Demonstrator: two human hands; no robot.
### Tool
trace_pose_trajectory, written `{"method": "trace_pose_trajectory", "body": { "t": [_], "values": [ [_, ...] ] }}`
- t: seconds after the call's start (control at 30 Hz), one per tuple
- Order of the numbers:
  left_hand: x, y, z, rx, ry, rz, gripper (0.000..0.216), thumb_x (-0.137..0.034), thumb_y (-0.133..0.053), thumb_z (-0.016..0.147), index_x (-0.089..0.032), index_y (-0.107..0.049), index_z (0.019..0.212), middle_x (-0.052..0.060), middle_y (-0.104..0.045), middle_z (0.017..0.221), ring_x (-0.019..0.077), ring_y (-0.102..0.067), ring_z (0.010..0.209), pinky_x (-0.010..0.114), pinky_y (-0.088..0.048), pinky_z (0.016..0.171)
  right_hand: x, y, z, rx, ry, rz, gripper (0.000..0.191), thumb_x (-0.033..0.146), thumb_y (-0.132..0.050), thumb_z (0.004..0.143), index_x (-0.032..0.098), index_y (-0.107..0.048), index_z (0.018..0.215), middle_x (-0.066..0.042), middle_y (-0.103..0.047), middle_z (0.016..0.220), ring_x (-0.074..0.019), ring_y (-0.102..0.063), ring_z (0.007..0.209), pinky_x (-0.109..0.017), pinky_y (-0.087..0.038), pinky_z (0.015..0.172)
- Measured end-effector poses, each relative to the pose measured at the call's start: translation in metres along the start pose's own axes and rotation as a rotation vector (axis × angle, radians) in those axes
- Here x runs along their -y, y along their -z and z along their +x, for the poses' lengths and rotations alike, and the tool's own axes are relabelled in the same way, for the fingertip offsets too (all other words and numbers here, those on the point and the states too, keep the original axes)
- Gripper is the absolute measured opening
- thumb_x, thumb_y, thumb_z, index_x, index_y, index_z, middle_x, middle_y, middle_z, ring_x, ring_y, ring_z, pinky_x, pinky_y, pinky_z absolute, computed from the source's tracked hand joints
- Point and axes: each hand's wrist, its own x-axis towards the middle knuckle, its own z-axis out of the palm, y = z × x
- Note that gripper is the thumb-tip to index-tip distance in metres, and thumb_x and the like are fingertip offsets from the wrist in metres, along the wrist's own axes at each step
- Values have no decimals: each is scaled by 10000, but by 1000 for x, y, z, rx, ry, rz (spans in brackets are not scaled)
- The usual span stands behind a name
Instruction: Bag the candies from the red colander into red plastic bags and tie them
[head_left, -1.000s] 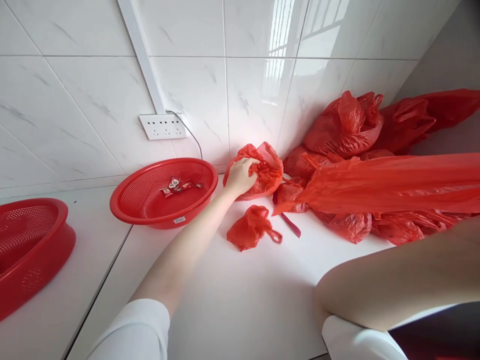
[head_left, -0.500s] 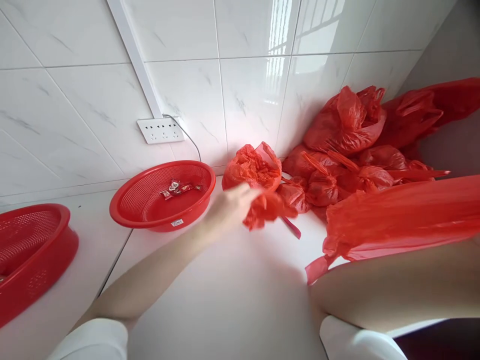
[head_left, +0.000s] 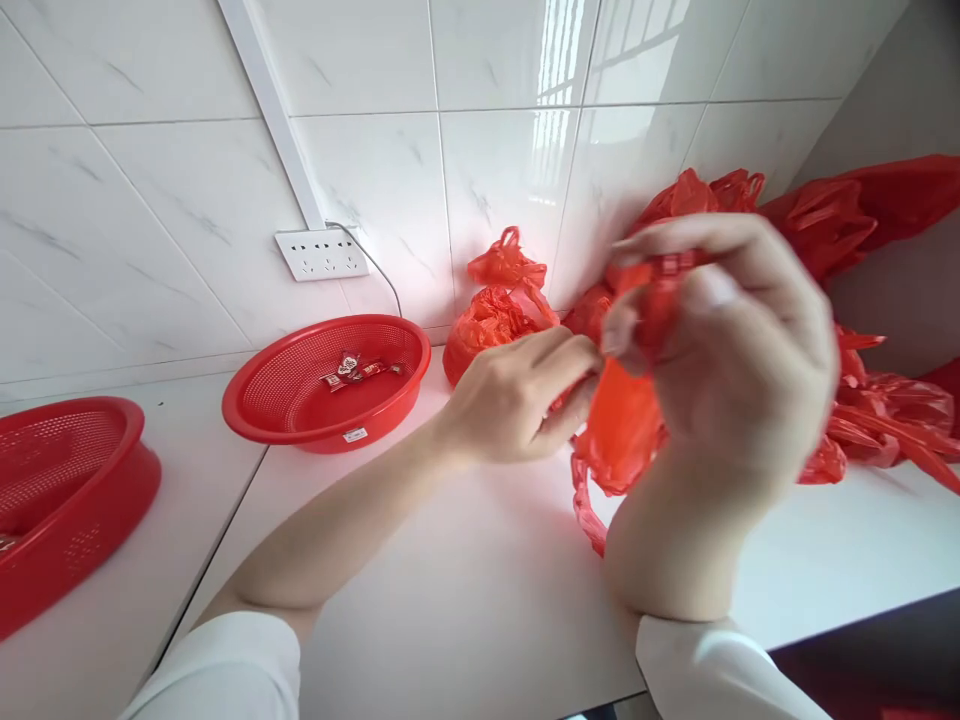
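Observation:
Both my hands hold one small knotted red plastic bag [head_left: 624, 425] above the white countertop [head_left: 465, 600]. My left hand [head_left: 517, 395] pinches its left side. My right hand [head_left: 739, 350] is raised close to the camera, its fingers gripping the bag's twisted top, and it hides much of the bag. A loose handle of the bag dangles below. Behind the hands lies a heap of red plastic bags [head_left: 862, 330] in the wall corner, with another knotted red bag [head_left: 499, 305] near the tiles.
A round red perforated basket [head_left: 285, 400] with a few wrapped sweets [head_left: 360, 370] stands at the wall. A second red basket [head_left: 67, 500] sits at the far left. A white power strip [head_left: 321, 254] hangs on the tiled wall. The counter's edge runs at the lower right.
My left hand left the bag by the wall, picked up the small knotted bag and lifted it. My right hand let go of the long red bag and came in to grip the small one.

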Motion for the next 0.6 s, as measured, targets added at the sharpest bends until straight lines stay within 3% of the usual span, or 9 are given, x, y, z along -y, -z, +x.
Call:
{"method": "trace_pose_trajectory", "body": {
  "t": [0.1, 0.23, 0.3, 0.4, 0.5, 0.6],
  "values": [
    [-19, 1, -20, -71, -98, -1, 141, -155, -415, 929, -208, -532, 987, 46, -622, 902, 158, -603, 807, 283, -492, 680, -6, -28, 2, 169, -78, 208, 145, 191, -565, 849, 263, -645, 947, -2, -629, 1031, -96, -441, 517, -283, -343, 445],
    [-19, 8, -37, -10, 18, -40, 239, -96, -357, 932, -207, -485, 1101, 69, -610, 1051, 169, -613, 927, 277, -501, 720, -14, -39, 1, 247, -129, 247, 164, 315, -589, 829, 354, -619, 986, 44, -611, 1192, -120, -480, 529, -290, -330, 388],
    [-18, 12, -44, 110, 203, 0, 249, -114, -322, 946, -190, -467, 1133, 79, -611, 1050, 178, -620, 899, 287, -502, 710, -15, -38, -2, 331, -144, 185, 229, 440, -545, 840, 422, -578, 1066, 63, -593, 1264, -162, -528, 565, -309, -322, 357],
    [-14, 20, -60, 356, 532, 181, 254, -154, -297, 947, -159, -476, 1126, 78, -633, 893, 193, -616, 693, 302, -461, 577, -10, -35, -8, 434, -125, 47, 330, 537, -473, 862, 461, -500, 1181, 39, -599, 1259, -208, -567, 626, -337, -338, 370],
    [-8, 33, -83, 590, 695, 354, 239, -155, -309, 916, -162, -542, 971, 64, -619, 724, 209, -587, 578, 315, -410, 532, -5, -29, -9, 346, -95, -26, 267, 430, -500, 890, 403, -539, 1153, 21, -594, 1222, -144, -490, 541, -306, -311, 393],
    [-6, 54, -109, 765, 778, 284, 225, -143, -363, 869, -177, -580, 819, 83, -645, 734, 226, -612, 638, 322, -421, 583, -11, -12, -3, 285, -123, -238, 225, 357, -547, 897, 296, -618, 1102, -25, -633, 1077, -105, -477, 537, -279, -341, 442]
  ]
}}
